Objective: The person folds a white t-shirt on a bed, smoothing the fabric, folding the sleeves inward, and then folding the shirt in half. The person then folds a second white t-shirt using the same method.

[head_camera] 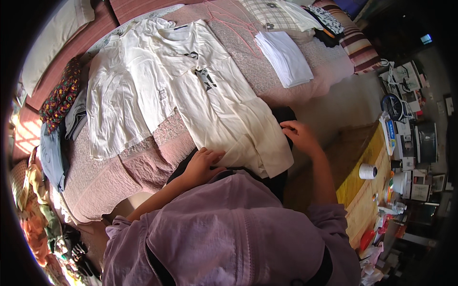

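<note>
A white T-shirt with black prints (214, 93) lies partly folded on the bed, its lower end over my lap. My left hand (205, 163) rests on the shirt's near left edge, fingers spread. At the shirt's right edge is my right hand (295, 133), fingers bent; the fingertips are close to the cloth, and whether they pinch it I cannot tell. Two more white garments are spread to the left: a crumpled one (114, 96) and another (146, 68) beside the printed shirt. A folded white stack of cloth (284, 59) lies at the right of the bed.
Pink wire hangers (232, 21) lie on the quilted bedspread (107, 189). Folded clothes (290, 14) and a striped cushion (357, 46) stand at the far right. Dark patterned cloth (62, 94) and jeans (53, 153) are at left. A thread cone (368, 171) stands on a wooden table (368, 203).
</note>
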Tool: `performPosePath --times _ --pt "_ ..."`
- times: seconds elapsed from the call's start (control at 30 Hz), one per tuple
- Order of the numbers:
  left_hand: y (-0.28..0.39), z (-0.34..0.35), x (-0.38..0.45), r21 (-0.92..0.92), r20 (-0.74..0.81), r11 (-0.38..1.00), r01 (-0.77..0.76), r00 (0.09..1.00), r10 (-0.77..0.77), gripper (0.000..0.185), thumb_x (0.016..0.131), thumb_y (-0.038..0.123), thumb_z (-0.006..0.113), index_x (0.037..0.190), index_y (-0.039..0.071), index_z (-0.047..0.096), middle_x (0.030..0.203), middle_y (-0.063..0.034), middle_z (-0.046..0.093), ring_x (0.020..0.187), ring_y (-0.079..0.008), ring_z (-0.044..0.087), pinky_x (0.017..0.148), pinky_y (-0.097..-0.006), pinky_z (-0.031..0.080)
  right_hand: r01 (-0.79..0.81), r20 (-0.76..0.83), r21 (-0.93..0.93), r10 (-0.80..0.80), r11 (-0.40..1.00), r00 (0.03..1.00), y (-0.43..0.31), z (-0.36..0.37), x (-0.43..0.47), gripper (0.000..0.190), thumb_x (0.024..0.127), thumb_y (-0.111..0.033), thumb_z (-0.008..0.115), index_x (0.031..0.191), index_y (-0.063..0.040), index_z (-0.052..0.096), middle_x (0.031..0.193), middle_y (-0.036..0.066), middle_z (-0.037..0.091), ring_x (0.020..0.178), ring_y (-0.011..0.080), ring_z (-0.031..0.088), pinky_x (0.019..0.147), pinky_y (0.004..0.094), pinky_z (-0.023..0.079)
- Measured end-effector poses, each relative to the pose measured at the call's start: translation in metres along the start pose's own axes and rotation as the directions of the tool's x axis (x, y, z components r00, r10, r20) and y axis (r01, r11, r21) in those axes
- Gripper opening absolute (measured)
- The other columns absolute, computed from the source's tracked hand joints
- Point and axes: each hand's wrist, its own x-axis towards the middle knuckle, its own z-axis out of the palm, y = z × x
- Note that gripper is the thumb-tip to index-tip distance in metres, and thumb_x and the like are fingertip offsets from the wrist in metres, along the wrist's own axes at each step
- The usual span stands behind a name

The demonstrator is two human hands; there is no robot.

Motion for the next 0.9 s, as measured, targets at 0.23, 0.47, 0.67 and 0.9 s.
performPosePath --times 0.23,0.47,0.67,0.9 --pt "-0.011 0.020 0.003 -0.136 -0.039 0.925 -0.354 0.935 0.352 0.012 0.085 0.009 0.065 0.097 0.009 0.067 0.098 -0.0112 0.066 0.098 -0.0346 0.060 0.092 -0.0451 0.046 0.282 0.057 -0.711 -0.346 0.644 0.936 0.025 0.026 -0.051 0.075 0.075 0.003 0.064 0.146 -0.016 0.048 0.154 0.007 0.043 0.132 0.0318 0.048 0.105 0.0435 0.044" --pt "-0.013 0.028 0.001 -0.162 0.153 0.967 -0.198 0.963 0.223 0.031 0.082 0.003 0.061 0.110 0.013 0.069 0.102 -0.0122 0.067 0.105 -0.0362 0.059 0.097 -0.0465 0.045 0.477 0.283 -0.710 -0.411 0.518 0.867 0.011 0.037 -0.095 0.079 0.072 0.000 0.066 0.146 -0.016 0.045 0.159 0.008 0.037 0.144 0.0323 0.038 0.114 0.0474 0.035" --pt "-0.010 0.032 0.003 -0.432 0.104 0.864 -0.257 0.938 0.331 0.025 0.098 0.012 0.060 0.123 0.011 0.064 0.110 -0.0089 0.069 0.111 -0.0248 0.060 0.100 -0.0373 0.044 0.526 0.150 -0.613 -0.566 0.590 0.810 0.009 0.051 -0.097 0.064 0.069 -0.001 0.065 0.132 -0.010 0.057 0.147 0.009 0.051 0.138 0.0296 0.046 0.112 0.0454 0.038" --pt "0.023 -0.003 -0.009 -0.836 0.295 0.478 0.270 0.955 -0.024 0.020 0.107 0.010 0.051 0.123 0.003 0.060 0.113 0.0035 0.064 0.107 -0.0045 0.054 0.098 -0.0230 0.043 0.529 0.060 -0.492 -0.579 0.692 0.813 0.005 0.050 -0.084 0.050 0.068 0.006 0.061 0.116 -0.010 0.067 0.129 0.007 0.066 0.129 0.0283 0.056 0.105 0.0444 0.044"
